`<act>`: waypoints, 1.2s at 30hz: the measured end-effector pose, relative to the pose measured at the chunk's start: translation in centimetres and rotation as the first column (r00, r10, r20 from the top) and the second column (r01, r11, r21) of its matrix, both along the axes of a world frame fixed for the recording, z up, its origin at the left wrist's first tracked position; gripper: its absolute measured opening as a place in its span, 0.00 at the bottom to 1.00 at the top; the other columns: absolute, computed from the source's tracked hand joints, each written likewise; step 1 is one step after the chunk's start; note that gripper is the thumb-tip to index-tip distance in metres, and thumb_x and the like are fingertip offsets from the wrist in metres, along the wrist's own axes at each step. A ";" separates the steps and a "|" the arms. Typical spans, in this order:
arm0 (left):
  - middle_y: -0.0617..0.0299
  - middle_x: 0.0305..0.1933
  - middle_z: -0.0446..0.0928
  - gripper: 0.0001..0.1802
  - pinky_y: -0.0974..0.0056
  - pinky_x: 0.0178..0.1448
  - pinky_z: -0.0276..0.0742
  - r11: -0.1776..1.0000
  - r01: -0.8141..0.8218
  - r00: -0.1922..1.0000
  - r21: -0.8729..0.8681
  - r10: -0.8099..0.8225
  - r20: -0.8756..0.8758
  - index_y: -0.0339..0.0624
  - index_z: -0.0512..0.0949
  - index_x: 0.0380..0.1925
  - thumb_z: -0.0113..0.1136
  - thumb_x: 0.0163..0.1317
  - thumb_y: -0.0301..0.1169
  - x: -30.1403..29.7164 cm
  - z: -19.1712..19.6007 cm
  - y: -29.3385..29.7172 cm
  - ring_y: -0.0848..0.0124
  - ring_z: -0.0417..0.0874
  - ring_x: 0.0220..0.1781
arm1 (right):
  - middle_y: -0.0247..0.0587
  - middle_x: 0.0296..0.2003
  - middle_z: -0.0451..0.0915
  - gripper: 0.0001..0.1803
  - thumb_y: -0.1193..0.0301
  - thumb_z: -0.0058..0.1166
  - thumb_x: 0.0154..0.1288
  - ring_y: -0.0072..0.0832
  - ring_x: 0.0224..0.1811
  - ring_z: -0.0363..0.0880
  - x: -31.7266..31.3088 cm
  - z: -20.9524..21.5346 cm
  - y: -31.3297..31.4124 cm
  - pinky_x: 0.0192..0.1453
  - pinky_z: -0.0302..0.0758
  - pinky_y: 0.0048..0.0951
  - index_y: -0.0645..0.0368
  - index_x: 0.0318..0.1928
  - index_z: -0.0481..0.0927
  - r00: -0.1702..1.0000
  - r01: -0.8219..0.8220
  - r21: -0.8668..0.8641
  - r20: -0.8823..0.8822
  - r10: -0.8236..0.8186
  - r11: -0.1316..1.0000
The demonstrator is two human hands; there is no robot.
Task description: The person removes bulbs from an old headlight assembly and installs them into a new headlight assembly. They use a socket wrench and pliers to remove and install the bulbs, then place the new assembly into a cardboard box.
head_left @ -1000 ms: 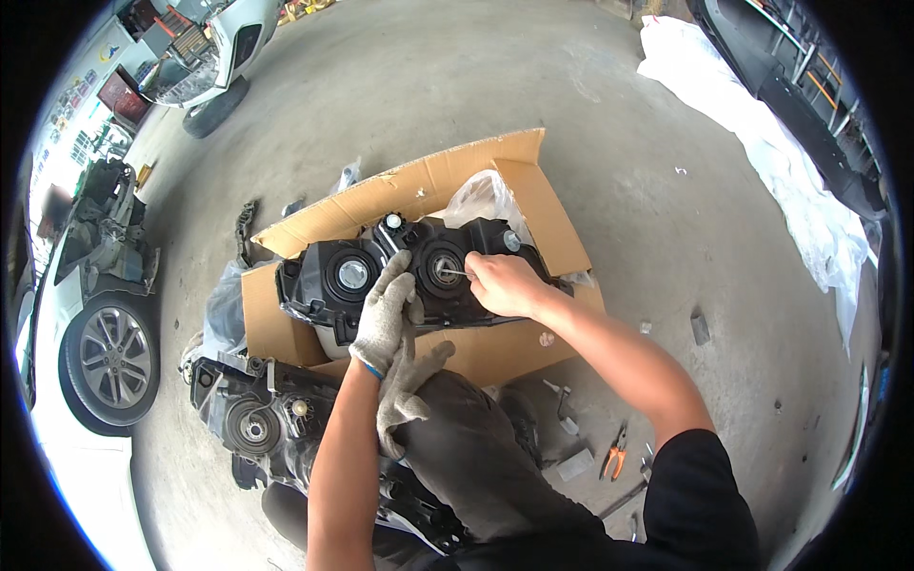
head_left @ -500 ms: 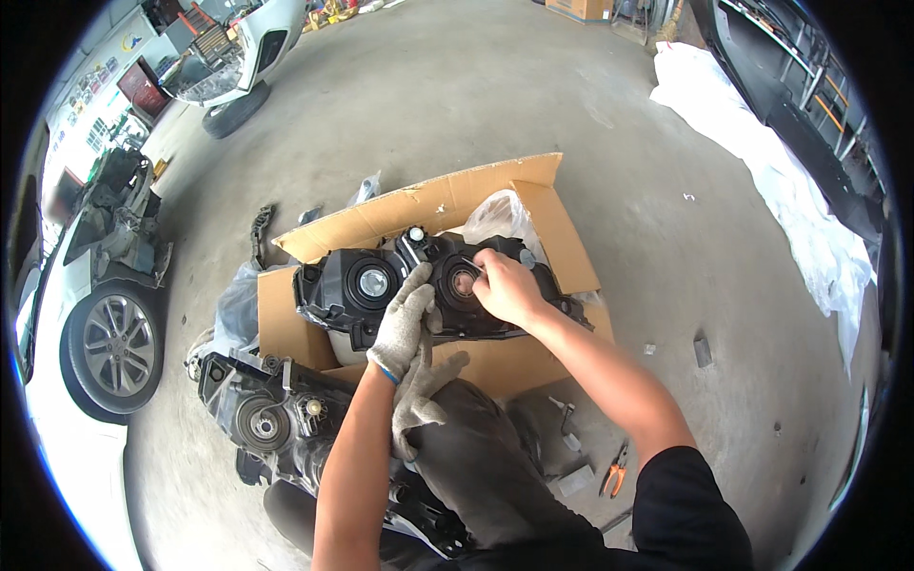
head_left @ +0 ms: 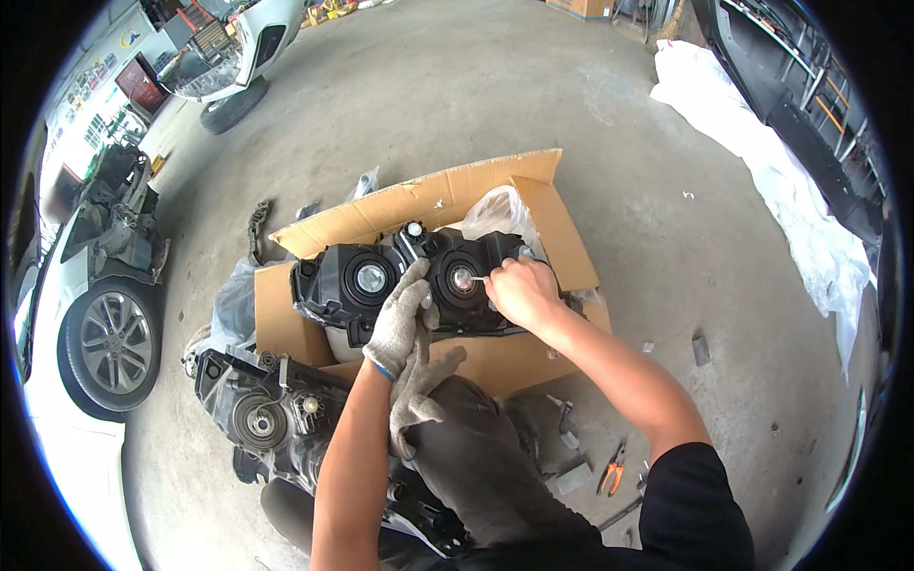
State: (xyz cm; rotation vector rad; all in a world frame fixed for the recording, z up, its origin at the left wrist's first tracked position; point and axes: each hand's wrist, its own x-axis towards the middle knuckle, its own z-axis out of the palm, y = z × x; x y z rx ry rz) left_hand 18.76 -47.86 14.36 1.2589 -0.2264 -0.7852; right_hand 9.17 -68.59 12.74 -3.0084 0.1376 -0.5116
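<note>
A black car headlight [head_left: 405, 303] lies with its back up in a cardboard box, showing two round openings. My left hand [head_left: 402, 312], in a grey knitted glove, holds the headlight's near side, fingers stretched up between the openings. A second grey glove [head_left: 419, 400] lies loose over my knee, its upper end against my left hand. My bare right hand [head_left: 524, 293] is closed at the right opening, pinching a thin pale rod [head_left: 478, 279] whose tip points into it. A shiny round bulb seat [head_left: 463, 278] shows inside this opening. The rod's kind is too small to make out.
The open cardboard box [head_left: 562, 233] has raised flaps and clear plastic wrap [head_left: 500, 211]. A second headlight [head_left: 262, 419] lies at the near left. Orange-handled pliers [head_left: 612, 476] lie on the floor at right. A white car's wheel [head_left: 114, 343] stands at left, white sheeting [head_left: 733, 133] at right.
My right hand has drawn back slightly right and down from the right opening, and the thin rod and shiny seat now show. My left hand stays in place on the headlight.
</note>
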 end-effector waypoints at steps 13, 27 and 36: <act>0.71 0.30 0.72 0.30 0.73 0.27 0.69 1.000 -0.020 1.000 0.016 0.020 0.000 0.41 0.61 0.73 0.49 0.74 0.34 0.2 -0.1 -0.2 0.77 0.73 0.25 | 0.41 0.26 0.83 0.14 0.64 0.56 0.64 0.41 0.33 0.83 0.3 -0.4 -0.8 0.39 0.82 0.39 0.57 0.24 0.84 0.991 -0.134 -0.005 -0.009 0.134 0.991; 0.69 0.30 0.72 0.29 0.71 0.29 0.70 0.997 -0.033 0.999 0.066 0.034 -0.017 0.41 0.62 0.72 0.50 0.73 0.33 -0.4 1.2 -0.3 0.75 0.73 0.25 | 0.55 0.27 0.83 0.19 0.60 0.54 0.68 0.52 0.34 0.84 0.7 -1.4 1.3 0.40 0.80 0.48 0.64 0.28 0.82 0.999 0.026 0.510 -0.044 -0.004 0.860; 0.69 0.30 0.72 0.29 0.72 0.27 0.70 1.000 -0.028 0.999 -0.006 0.028 -0.026 0.40 0.62 0.72 0.49 0.73 0.33 -0.2 0.2 -0.4 0.76 0.74 0.24 | 0.54 0.31 0.85 0.23 0.54 0.50 0.69 0.53 0.37 0.84 3.7 0.8 -0.8 0.45 0.79 0.49 0.60 0.30 0.86 0.966 0.172 0.692 -0.259 0.018 0.701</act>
